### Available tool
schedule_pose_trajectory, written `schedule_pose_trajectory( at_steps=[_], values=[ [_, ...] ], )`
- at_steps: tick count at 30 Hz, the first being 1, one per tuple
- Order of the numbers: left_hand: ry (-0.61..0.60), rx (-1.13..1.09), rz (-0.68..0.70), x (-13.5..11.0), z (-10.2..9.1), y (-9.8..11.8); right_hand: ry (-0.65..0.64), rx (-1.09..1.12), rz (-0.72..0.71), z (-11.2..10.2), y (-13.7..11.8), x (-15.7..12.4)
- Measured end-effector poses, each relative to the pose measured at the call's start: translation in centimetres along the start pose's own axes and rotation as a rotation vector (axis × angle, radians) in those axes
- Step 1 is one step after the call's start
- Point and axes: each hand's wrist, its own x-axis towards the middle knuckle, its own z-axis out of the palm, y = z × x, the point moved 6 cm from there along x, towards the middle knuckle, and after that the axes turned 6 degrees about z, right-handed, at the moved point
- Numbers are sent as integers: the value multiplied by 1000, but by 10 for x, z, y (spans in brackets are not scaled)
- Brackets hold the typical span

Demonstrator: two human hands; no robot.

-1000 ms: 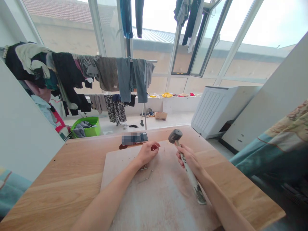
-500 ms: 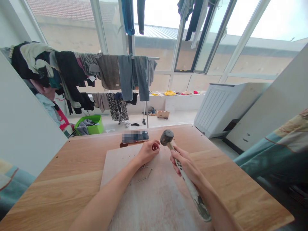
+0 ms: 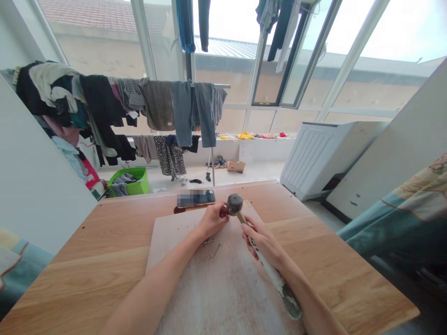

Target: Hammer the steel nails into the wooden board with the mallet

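Observation:
My right hand (image 3: 262, 242) is wrapped round the pale, worn handle of a hammer (image 3: 258, 251). Its dark round head (image 3: 234, 204) is down near my left fingertips. My left hand (image 3: 211, 219) rests on a pale wooden board (image 3: 223, 288), with its fingers pinched together right beside the hammer head. What they pinch is too small to make out. A few loose nails (image 3: 211, 253) lie on the board just below my left hand.
The board lies on a light wooden table (image 3: 104, 260). A phone (image 3: 195, 199) lies at the table's far edge. Beyond stand a loaded clothes rack (image 3: 122, 107), a green laundry basket (image 3: 131, 182), a white cabinet (image 3: 314, 153) and large windows.
The hammer head has swung left and down, from raised at the right to right beside my left fingertips. My left hand has stayed in place on the board.

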Motion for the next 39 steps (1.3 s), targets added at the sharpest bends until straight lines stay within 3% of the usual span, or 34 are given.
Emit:
schedule_pose_trajectory(
  at_steps=[6, 14, 18, 22, 27, 34, 39],
  values=[
    [-55, 54, -29, 2, -2, 2, 1, 10, 24, 3, 2, 0],
    [-361, 250, -113, -14, -42, 23, 67, 96, -12, -2, -5, -1],
    [-419, 305, -138, -27, -34, 31, 95, 106, 7, -4, -5, -1],
    [-413, 292, -121, -26, -25, 33, 59, 86, -12, -2, -7, 0],
    [-397, 148, -84, -14, -35, 18, 47, 93, -11, -1, -5, 0],
    [-166, 15, -59, -6, -38, -4, 43, 68, -19, -1, -5, -1],
    [-129, 12, -21, -10, -36, -5, 42, 70, -19, -1, -6, -1]
  ],
)
